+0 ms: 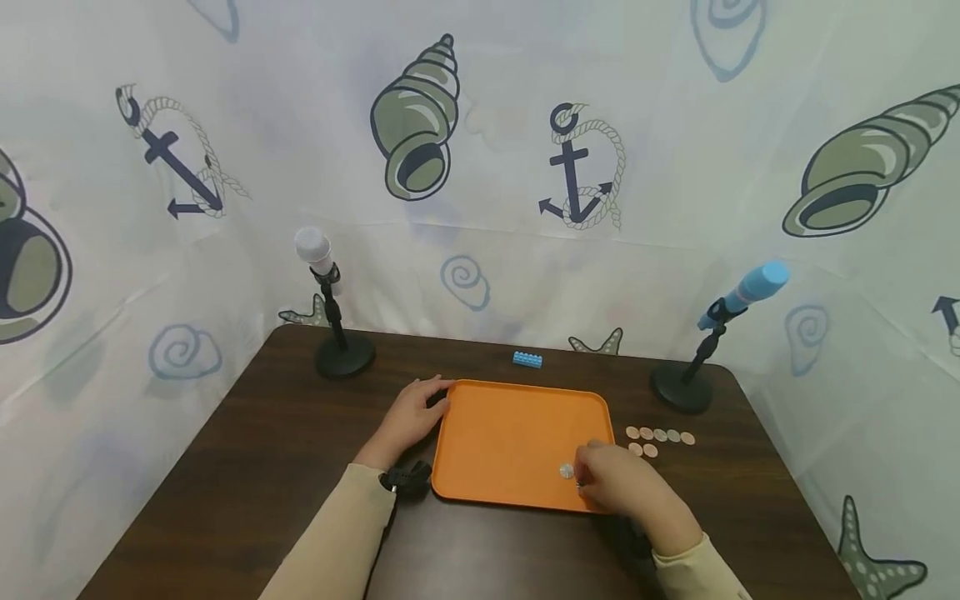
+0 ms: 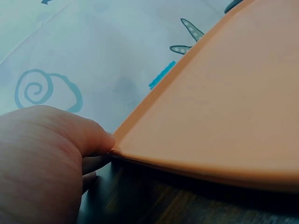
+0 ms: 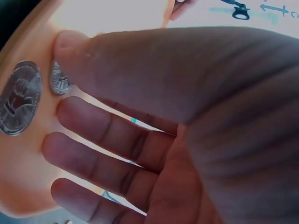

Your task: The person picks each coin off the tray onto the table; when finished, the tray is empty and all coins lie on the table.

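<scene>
An orange tray (image 1: 517,442) lies on the dark wooden table. My left hand (image 1: 411,418) grips its far left corner; the left wrist view shows the thumb (image 2: 100,135) at the rim and other fingers lower, outside it. Over the tray's near right part, my right hand (image 1: 618,482) reaches down with bent fingers. A silver coin (image 1: 566,471) lies just left of its fingertips. In the right wrist view, one coin (image 3: 19,100) shows whole; another coin (image 3: 60,83) is partly covered by the thumb. The index fingertip is hidden, and I cannot tell whether a coin is pinched.
Several coins (image 1: 660,435) lie in two rows right of the tray. A blue toy brick (image 1: 527,359) sits behind it. Black stands hold a white microphone-like object (image 1: 313,246) at the back left and a blue one (image 1: 757,283) at the back right. A patterned curtain (image 1: 517,283) hangs behind.
</scene>
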### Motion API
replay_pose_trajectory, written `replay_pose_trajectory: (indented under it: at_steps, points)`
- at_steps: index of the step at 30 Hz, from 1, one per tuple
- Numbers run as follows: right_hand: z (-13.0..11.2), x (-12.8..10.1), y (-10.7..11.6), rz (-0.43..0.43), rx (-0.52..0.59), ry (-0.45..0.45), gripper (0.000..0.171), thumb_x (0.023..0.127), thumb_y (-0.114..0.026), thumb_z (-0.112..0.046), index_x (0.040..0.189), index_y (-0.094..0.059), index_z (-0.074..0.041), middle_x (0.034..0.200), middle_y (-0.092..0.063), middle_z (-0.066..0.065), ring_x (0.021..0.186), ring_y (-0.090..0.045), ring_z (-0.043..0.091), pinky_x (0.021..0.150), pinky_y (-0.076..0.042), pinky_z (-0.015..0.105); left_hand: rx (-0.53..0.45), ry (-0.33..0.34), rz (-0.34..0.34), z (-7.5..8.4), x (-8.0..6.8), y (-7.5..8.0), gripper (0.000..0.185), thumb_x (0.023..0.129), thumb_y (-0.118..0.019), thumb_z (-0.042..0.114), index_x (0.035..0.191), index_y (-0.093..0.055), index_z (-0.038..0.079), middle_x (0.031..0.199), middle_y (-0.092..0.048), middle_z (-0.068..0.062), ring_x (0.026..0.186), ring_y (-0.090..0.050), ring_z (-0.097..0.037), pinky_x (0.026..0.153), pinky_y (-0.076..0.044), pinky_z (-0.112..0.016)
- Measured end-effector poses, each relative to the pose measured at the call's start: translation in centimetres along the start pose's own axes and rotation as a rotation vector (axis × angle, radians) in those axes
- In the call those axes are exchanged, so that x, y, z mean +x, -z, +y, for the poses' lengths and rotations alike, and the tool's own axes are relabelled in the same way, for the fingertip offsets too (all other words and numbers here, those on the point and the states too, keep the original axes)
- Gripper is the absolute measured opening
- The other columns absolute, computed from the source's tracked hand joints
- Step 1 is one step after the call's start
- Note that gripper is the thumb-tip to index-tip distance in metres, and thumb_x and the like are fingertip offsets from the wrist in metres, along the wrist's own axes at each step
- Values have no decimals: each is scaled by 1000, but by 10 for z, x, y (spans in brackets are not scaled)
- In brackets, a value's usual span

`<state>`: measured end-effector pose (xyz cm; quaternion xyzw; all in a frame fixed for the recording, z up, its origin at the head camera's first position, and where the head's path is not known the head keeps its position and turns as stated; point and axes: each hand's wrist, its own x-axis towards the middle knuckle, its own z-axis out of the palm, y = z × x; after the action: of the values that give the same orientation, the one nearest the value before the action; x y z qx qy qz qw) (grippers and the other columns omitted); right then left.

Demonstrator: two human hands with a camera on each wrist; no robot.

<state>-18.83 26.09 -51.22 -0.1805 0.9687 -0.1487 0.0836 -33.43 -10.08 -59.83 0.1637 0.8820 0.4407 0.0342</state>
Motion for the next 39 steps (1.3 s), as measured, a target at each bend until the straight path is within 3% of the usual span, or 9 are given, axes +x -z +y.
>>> replay_pose_trajectory:
  at_steps: [9, 17, 23, 32, 39]
  points:
    - [4, 2, -21, -8, 100, 58, 23, 89, -84, -5, 86, -65, -16, 86, -54, -6, 73, -47, 7, 64, -43, 24, 47, -9, -14, -2, -4, 10, 45, 110, -66, 30, 154, -65, 20, 169, -50, -14, 165, -29, -47, 133, -25, -70]
    - [2, 10, -4, 28, -16, -36, 24, 84, -92, -9, 91, -70, -16, 82, -63, -6, 74, -56, 10, 65, -51, 29, 17, -16, 0, 4, 1, 9, 46, 111, -66, 30, 156, -63, 20, 171, -48, -14, 166, -29, -43, 135, -23, -66]
    - [3, 8, -5, 42, -32, -117, 24, 84, -93, -14, 84, -70, -20, 81, -59, -6, 73, -53, 9, 63, -48, 29, 18, -4, -11, 6, 1, 4, 46, 111, -65, 31, 156, -62, 20, 171, -47, -14, 166, -31, -40, 136, -23, -63]
    - [4, 7, -6, 87, -51, -67, 25, 86, -92, -15, 85, -68, -18, 80, -56, -5, 71, -51, 11, 63, -45, 29, 11, -7, -2, 7, 3, 2, 46, 111, -66, 30, 156, -62, 21, 172, -47, -14, 167, -28, -44, 135, -22, -69]
    - [3, 10, -5, 88, -95, -95, 25, 85, -94, -16, 84, -70, -21, 82, -62, -6, 74, -56, 9, 66, -51, 31, -4, -8, 6, 3, 0, -1, 46, 111, -66, 27, 156, -63, 21, 171, -48, -15, 166, -31, -42, 136, -22, -66]
